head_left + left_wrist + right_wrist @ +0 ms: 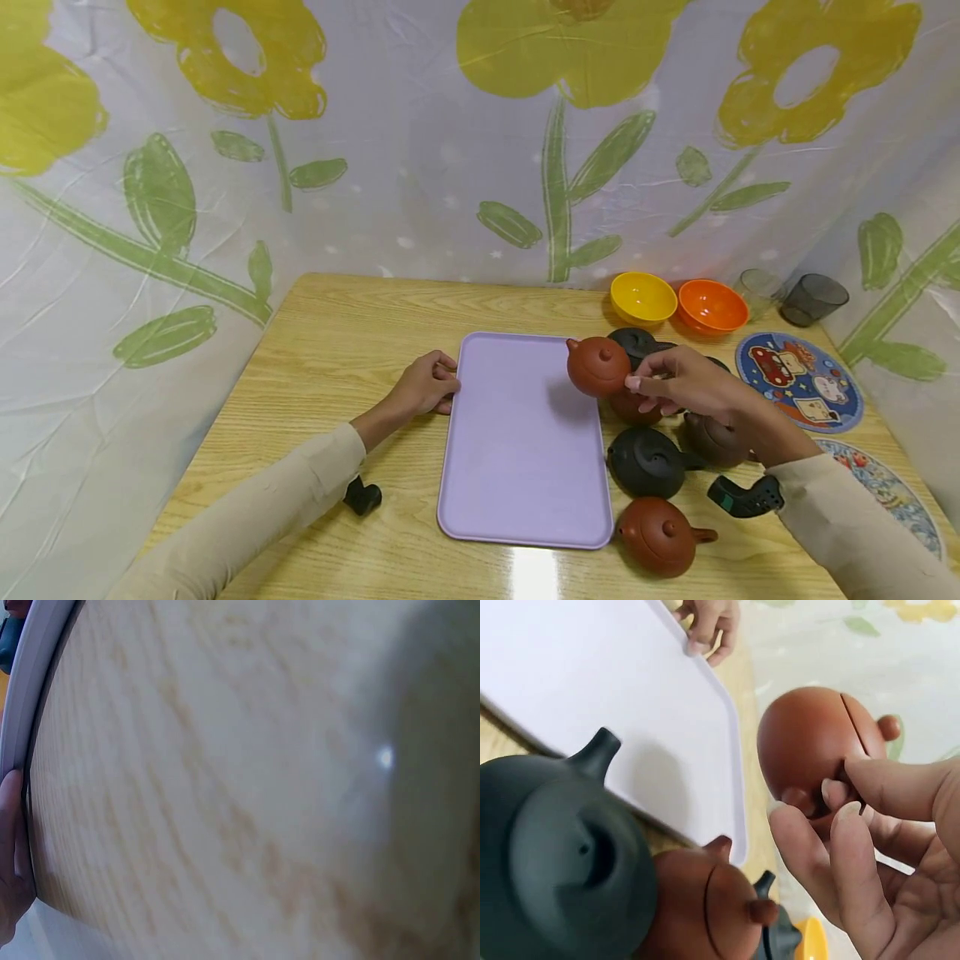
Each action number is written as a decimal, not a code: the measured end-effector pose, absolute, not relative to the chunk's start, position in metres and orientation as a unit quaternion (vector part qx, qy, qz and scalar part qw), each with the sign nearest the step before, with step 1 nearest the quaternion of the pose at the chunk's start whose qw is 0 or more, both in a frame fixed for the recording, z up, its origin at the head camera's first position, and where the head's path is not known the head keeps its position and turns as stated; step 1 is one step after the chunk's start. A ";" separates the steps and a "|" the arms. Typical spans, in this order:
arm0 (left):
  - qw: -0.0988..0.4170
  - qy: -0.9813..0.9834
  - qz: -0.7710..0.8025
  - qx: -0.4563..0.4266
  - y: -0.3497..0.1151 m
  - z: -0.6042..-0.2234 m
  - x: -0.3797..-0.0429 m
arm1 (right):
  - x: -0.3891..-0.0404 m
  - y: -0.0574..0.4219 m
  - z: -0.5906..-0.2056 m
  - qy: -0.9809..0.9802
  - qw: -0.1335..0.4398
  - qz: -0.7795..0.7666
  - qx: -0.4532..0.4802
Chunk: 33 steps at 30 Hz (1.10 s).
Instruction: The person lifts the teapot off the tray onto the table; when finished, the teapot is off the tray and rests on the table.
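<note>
My right hand (686, 379) pinches the handle side of a reddish-brown clay teapot (597, 367) and holds it up over the right rim of a lilac tray (525, 450). The right wrist view shows the thumb and fingertips closed on that teapot (814, 746), its knobbed lid turned to the right. At the tray's left rim, my left hand (427, 382) grips the edge with thumb and curled fingers. Beside the tray's right edge stand a black teapot (645, 462) and another reddish-brown teapot (658, 537). One more reddish-brown teapot (705, 904) sits below the raised one.
Further right is a dark brown teapot (716, 440), partly behind my wrist. A black teapot (633, 343) stands behind the raised one. At the back right are a yellow bowl (643, 298), an orange bowl (712, 307), two glasses and a round blue mat (798, 382).
</note>
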<state>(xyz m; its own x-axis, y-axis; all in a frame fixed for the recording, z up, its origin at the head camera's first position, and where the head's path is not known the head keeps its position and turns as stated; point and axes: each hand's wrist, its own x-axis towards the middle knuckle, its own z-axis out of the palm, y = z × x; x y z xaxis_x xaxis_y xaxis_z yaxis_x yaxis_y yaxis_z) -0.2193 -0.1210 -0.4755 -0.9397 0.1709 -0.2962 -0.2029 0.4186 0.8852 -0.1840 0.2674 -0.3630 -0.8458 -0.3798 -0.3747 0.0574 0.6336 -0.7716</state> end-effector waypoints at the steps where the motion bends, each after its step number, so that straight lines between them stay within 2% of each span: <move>1: 0.173 0.824 0.539 -0.010 -0.121 -0.475 -0.219 | -0.181 0.271 -0.363 0.864 0.261 -0.420 -0.097; 23: 0.176 0.824 0.539 -0.006 -0.123 -0.476 -0.219 | -0.121 0.361 -0.372 0.822 0.281 -0.432 -0.241; 33: 0.176 0.828 0.532 0.000 -0.124 -0.476 -0.219 | -0.110 0.404 -0.388 0.777 0.352 -0.464 -0.238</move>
